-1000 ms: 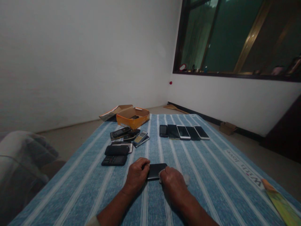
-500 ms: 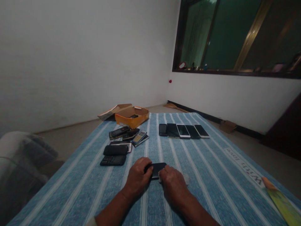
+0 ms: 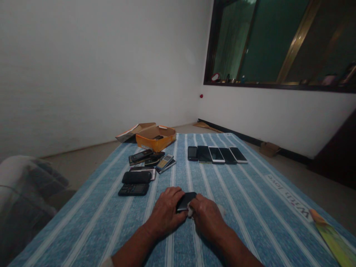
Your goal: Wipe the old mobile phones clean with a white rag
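Observation:
A dark mobile phone (image 3: 185, 202) lies near the front middle of the table, between my two hands. My left hand (image 3: 168, 207) is closed around its left side, the thumb along the near edge and the fingers over the far edge. My right hand (image 3: 207, 217) pinches a crumpled whitish cloth (image 3: 190, 210) against the phone's right end; more of the cloth shows beyond the knuckles. My right fingertips are partly hidden by the hand and the cloth.
Left of centre lie several older phones, among them a black keypad phone (image 3: 134, 189) and a black case (image 3: 137, 177). Behind them stands an open orange box (image 3: 155, 142). A row of smartphones (image 3: 216, 155) lies back right. A yellow-green strip (image 3: 332, 237) rests at the right edge.
My left hand has shifted slightly right and further over the phone, its thumb now lower on the near edge. My right hand with the cloth stays at the phone's right end.

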The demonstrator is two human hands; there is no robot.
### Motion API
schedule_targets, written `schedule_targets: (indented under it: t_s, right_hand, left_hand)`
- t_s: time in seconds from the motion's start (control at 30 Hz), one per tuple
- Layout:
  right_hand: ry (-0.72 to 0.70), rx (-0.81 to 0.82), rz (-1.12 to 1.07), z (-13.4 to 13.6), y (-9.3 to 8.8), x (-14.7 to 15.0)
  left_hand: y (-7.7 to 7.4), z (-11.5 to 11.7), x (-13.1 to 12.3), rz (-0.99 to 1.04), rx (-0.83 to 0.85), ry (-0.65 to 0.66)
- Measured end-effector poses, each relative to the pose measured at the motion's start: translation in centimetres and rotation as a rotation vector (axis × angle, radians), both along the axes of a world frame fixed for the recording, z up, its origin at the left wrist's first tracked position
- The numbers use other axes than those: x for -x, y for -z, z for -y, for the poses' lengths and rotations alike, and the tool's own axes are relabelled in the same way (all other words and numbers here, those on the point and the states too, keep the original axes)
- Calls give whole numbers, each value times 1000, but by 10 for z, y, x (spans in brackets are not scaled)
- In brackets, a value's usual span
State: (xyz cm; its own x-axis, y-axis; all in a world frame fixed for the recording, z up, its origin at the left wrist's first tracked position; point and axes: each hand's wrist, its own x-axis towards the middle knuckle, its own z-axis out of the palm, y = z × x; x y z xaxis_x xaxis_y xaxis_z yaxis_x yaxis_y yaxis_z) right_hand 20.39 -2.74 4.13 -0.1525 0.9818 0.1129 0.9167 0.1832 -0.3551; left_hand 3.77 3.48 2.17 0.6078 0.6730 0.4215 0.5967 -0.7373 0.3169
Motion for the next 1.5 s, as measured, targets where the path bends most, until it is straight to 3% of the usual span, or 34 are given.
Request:
schedule_targets:
  t_s: [0.37, 0.53, 0.77, 1.03, 1.17, 1.5]
  right_hand:
    - [-12, -39, -164, -3, 3, -7]
    - [-66, -120, -407, -8, 6, -9]
    - [168, -384, -625, -22, 17, -18]
    - [88, -278, -560, -21, 28, -13]
    - [85, -249, -539, -20, 27, -10]
    - [213, -289, -860, -25, 27, -9]
  left_hand:
    - [1, -1, -1, -79, 71, 6]
    - [1, 0, 0, -113, 81, 21]
    - [-3, 2, -2, -95, 99, 12]
    - [7, 2, -2, 83, -3, 24]
    - [5, 4, -4, 101, -50, 17]
    - [0, 5, -6, 155, -130, 26]
